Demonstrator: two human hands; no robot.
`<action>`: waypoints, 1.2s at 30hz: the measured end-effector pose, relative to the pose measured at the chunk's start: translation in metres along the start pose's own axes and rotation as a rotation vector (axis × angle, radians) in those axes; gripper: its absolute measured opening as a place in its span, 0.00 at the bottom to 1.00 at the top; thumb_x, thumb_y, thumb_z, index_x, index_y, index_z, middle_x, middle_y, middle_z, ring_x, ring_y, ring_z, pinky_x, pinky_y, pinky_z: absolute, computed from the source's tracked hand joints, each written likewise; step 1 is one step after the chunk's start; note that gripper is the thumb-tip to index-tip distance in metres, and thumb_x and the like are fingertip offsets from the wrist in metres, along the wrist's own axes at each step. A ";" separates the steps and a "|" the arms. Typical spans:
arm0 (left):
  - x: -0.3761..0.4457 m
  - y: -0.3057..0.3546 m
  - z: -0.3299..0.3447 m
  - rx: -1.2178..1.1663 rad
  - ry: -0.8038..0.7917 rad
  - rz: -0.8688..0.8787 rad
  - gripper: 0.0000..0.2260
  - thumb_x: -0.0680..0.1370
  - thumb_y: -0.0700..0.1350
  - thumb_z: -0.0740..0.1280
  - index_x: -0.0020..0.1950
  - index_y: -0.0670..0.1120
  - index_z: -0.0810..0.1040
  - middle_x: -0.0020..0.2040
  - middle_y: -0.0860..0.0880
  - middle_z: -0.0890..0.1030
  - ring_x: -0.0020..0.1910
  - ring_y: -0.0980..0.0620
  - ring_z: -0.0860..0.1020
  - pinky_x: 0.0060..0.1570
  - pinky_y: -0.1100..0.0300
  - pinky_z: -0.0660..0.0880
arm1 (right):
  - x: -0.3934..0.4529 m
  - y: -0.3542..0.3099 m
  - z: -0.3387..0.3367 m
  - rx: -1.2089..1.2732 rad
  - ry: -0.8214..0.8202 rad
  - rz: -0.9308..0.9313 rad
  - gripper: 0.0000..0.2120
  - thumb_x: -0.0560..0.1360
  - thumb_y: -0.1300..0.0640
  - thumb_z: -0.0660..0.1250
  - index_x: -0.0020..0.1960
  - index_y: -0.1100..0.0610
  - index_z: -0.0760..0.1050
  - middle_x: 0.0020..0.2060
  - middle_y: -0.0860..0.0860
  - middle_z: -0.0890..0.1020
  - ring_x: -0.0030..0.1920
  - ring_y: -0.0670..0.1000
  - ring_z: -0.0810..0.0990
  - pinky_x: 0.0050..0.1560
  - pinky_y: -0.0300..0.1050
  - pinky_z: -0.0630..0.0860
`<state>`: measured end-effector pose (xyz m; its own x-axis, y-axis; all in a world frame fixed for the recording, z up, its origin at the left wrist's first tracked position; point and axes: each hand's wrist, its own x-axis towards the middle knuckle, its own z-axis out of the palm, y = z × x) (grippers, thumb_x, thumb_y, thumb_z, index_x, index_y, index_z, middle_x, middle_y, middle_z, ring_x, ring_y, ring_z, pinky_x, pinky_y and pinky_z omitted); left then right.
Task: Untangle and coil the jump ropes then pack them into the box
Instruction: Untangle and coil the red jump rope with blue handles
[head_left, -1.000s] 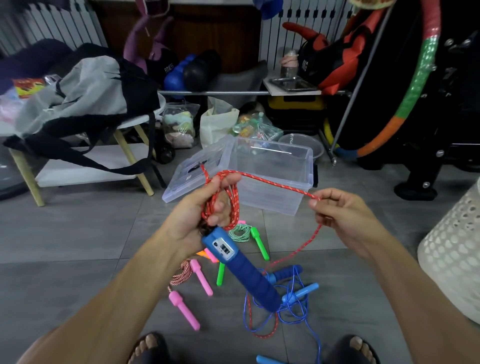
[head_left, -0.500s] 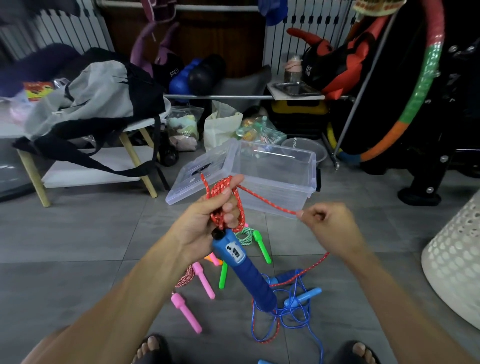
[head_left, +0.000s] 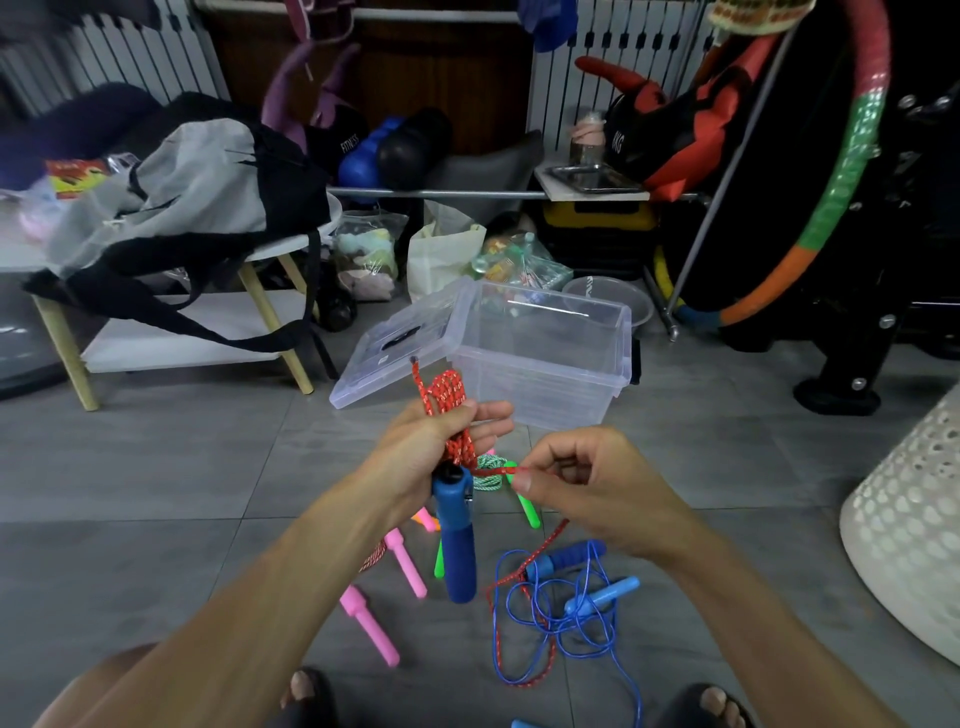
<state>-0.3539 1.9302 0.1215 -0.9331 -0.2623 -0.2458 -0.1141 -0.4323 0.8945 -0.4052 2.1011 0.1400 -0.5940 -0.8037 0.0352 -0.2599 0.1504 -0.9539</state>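
My left hand grips folded loops of the red speckled rope, and the rope's dark blue handle hangs down below the fist. Close beside it, my right hand pinches the same red rope's free strand, which trails down to the floor. A clear plastic box stands open just beyond my hands, its lid leaning at its left side. On the floor lie a tangled thin blue rope with light blue handles, pink handles, and green handles with a green rope.
A low white table with a grey and black bag stands at the left. A white perforated basket is at the right. Bags, a bowl, a hoop and sports gear crowd the back. My sandalled feet are at the bottom edge.
My right hand has moved left and down, close to my left hand, carrying the red strand toward the top of the handle. The blue handle now hangs more upright.
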 end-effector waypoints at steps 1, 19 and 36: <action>-0.001 -0.001 0.001 0.043 -0.009 -0.007 0.12 0.81 0.40 0.58 0.57 0.34 0.76 0.52 0.42 0.83 0.44 0.52 0.84 0.41 0.65 0.79 | -0.002 -0.002 -0.003 0.076 -0.020 0.024 0.02 0.70 0.62 0.73 0.39 0.57 0.81 0.28 0.46 0.79 0.28 0.43 0.72 0.32 0.36 0.69; -0.023 -0.001 0.014 0.346 -0.498 -0.134 0.19 0.80 0.54 0.59 0.52 0.40 0.80 0.24 0.47 0.72 0.18 0.56 0.67 0.22 0.66 0.66 | 0.009 0.014 -0.028 0.040 0.458 0.049 0.08 0.70 0.56 0.74 0.36 0.59 0.80 0.20 0.44 0.70 0.22 0.43 0.62 0.24 0.34 0.61; -0.012 0.012 -0.009 -0.333 -0.213 0.008 0.14 0.78 0.49 0.58 0.49 0.41 0.79 0.22 0.53 0.66 0.18 0.59 0.63 0.21 0.67 0.63 | 0.008 0.045 -0.069 0.066 0.585 0.200 0.12 0.75 0.68 0.64 0.37 0.56 0.78 0.26 0.47 0.79 0.26 0.44 0.69 0.30 0.36 0.65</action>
<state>-0.3408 1.9205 0.1325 -0.9874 -0.0971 -0.1254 -0.0225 -0.6967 0.7170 -0.4740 2.1414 0.1179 -0.9501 -0.3119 -0.0064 -0.0639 0.2145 -0.9746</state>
